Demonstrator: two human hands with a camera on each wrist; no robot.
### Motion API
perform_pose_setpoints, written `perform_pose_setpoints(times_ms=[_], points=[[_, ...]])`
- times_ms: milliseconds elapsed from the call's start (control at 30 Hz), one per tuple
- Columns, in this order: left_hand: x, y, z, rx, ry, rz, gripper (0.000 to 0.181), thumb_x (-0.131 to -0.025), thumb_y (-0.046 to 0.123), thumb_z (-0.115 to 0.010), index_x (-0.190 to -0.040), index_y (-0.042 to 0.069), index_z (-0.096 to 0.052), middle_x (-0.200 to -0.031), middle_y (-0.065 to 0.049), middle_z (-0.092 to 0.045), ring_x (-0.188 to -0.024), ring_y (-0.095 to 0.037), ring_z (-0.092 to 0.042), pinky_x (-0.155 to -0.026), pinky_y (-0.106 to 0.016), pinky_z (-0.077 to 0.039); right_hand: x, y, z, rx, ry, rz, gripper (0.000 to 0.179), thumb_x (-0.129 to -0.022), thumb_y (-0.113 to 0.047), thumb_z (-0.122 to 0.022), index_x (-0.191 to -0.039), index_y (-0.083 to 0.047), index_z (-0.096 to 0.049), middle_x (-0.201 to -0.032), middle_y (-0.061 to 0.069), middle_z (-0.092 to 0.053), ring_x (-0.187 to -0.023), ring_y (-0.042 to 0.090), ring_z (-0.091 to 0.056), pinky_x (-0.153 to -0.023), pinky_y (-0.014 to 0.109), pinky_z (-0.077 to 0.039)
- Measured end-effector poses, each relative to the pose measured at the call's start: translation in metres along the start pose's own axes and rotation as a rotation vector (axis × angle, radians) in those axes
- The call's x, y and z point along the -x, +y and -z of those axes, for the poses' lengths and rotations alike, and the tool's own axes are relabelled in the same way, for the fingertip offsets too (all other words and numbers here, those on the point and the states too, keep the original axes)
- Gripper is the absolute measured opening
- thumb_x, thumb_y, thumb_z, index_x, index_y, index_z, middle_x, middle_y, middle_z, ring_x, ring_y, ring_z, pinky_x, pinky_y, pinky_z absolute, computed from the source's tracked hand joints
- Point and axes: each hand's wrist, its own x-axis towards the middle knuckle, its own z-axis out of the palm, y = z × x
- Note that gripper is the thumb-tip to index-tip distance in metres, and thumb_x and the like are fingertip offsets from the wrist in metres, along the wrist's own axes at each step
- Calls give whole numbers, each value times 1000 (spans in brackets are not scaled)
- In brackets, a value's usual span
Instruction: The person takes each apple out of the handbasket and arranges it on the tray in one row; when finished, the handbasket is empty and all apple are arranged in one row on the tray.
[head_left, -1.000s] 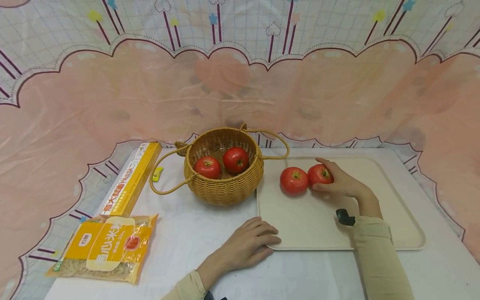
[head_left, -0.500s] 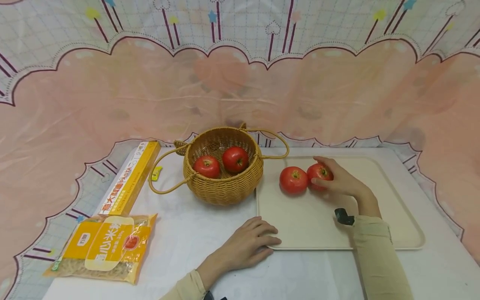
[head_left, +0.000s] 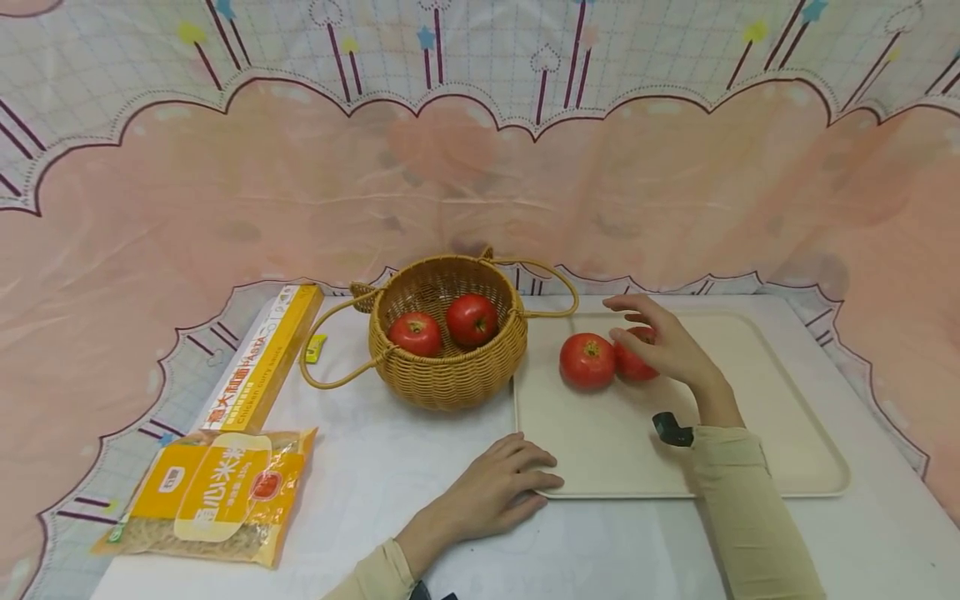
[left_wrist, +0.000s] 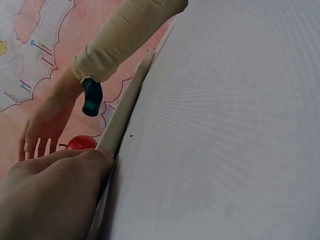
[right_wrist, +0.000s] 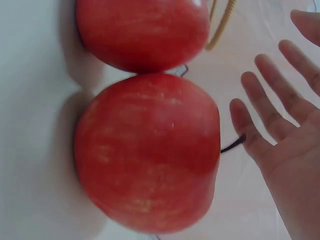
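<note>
Two red apples sit side by side on the cream tray [head_left: 600, 450]. My right hand [head_left: 667, 343] hovers over the right apple [head_left: 632, 367] and partly hides it. In the right wrist view its fingers are spread and extended, apart from that apple's stem, and they hold nothing. Against it stands the left apple [head_left: 587, 362]. My left hand [head_left: 495, 492] rests palm down at the tray's near left corner, fingers lying on its rim; in the left wrist view, the thumb side lies along the rim. A wicker basket [head_left: 450, 383] left of the tray contains two more red apples [head_left: 472, 320].
At the left lie a yellow and white pasta box [head_left: 262, 358] and an orange bag of noodles [head_left: 217, 500]. A small yellow packet [head_left: 315, 347] is beside the box. The basket's right handle [head_left: 555, 315] reaches toward the tray's back left corner. A patterned cloth hangs behind.
My right hand has let go of the right apple, lifting off and shifting slightly left above it. The apples remain in place, and my left hand has not moved.
</note>
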Motion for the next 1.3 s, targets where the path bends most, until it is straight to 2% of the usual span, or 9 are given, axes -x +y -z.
perform_pose_setpoints(times_ms=[233, 333, 467, 667, 833, 1033, 1133, 1233, 1300], points=[[-1, 1, 3, 19, -22, 20, 25, -92, 27, -60, -116, 27, -66, -123, 7, -59, -119, -9, -48, -116, -39, -31, -11, -14, -4, 22, -34, -9, 40, -90, -23, -65, -128, -21, -53, -133, 1, -53, -122, 30, -49, -96, 57, -47], [-1, 1, 4, 17, -30, 24, 26, -92, 27, -60, -117, 27, -65, -124, 7, -58, -120, -9, -47, -116, -38, -30, -18, -21, -6, 48, -57, 40, 39, -90, -22, -65, -127, -20, -55, -132, 0, -54, -121, 26, -51, -94, 52, -50], [0, 1, 5, 10, -16, 13, 25, -92, 27, -59, -117, 27, -65, -124, 7, -59, -119, -10, -48, -115, -39, -31, -30, -29, -9, 94, -93, 145, 37, -89, -18, -65, -125, -14, -56, -127, 4, -56, -119, 22, -52, -98, 47, -48], [0, 1, 3, -6, -6, -1, 24, -93, 29, -58, -116, 28, -65, -123, 8, -58, -119, -9, -48, -114, -40, -32, -45, -42, -14, 144, -134, 218, 35, -89, -21, -65, -124, -18, -56, -122, -2, -59, -115, 16, -53, -99, 45, -46], [0, 1, 2, -13, -9, 1, 25, -93, 29, -58, -117, 28, -65, -123, 9, -58, -119, -9, -48, -115, -39, -31, -58, -54, -19, 190, -178, 257, 36, -88, -20, -66, -123, -17, -57, -122, -3, -60, -108, 16, -55, -94, 42, -49], [-1, 2, 3, -11, -13, -2, 25, -94, 30, -56, -118, 29, -65, -124, 9, -57, -119, -8, -47, -115, -39, -32, -74, -64, -28, 219, -225, 298, 35, -88, -21, -66, -122, -17, -59, -119, -2, -61, -105, 16, -55, -80, 34, -55], [-1, 3, 4, -13, -10, -9, 25, -93, 30, -57, -117, 28, -65, -124, 9, -57, -119, -9, -48, -114, -40, -33, -80, -68, -34, 203, -230, 358, 34, -87, -17, -68, -120, -11, -60, -116, 1, -62, -105, 16, -55, -83, 38, -55], [-1, 3, 5, -18, -9, -11, 25, -93, 30, -58, -117, 28, -65, -124, 8, -57, -119, -9, -48, -114, -41, -33, -87, -72, -39, 218, -236, 408, 33, -87, -16, -68, -118, -8, -60, -115, 4, -64, -104, 17, -56, -92, 43, -50], [-1, 3, 5, -16, -11, -6, 25, -93, 30, -58, -117, 28, -65, -124, 9, -57, -119, -9, -48, -115, -40, -32, -92, -75, -43, 223, -259, 416, 32, -88, -17, -67, -118, -8, -60, -114, 5, -63, -105, 19, -56, -94, 44, -49]])
